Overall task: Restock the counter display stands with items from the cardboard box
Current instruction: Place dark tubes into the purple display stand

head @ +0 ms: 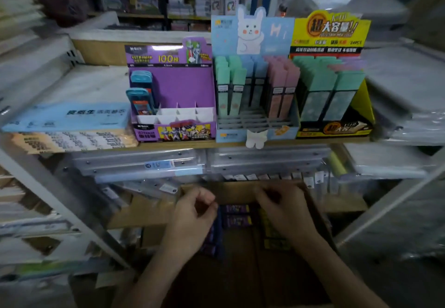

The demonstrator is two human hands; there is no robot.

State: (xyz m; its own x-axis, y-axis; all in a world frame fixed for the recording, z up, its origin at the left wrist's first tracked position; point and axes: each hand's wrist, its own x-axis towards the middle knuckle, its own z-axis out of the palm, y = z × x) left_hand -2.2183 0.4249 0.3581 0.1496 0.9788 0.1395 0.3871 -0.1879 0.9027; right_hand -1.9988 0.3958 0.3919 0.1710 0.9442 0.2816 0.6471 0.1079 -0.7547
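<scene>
An open cardboard box (232, 193) stands low in front of the shelf. Inside lie purple packs (236, 216) and yellow-and-black packs (273, 234). My left hand (192, 214) hovers over the box's left side, fingers loosely curled, with nothing visible in them. My right hand (281, 211) hovers over the right side, blurred, fingers also curled and apparently empty. On the counter above, a purple display stand (178, 84) holds two blue cases (140, 91) at its left, with white dividers bare. Beside it stand a blue bunny stand (252, 33) and a yellow stand (332, 31), both with tall boxes.
A blue flat pack (67, 116) lies on stacked paper left of the stands. Clear plastic folders (168, 165) fill the shelf under the counter. White metal shelf struts (60, 206) slant at both sides. Shelves of boxed goods stand behind.
</scene>
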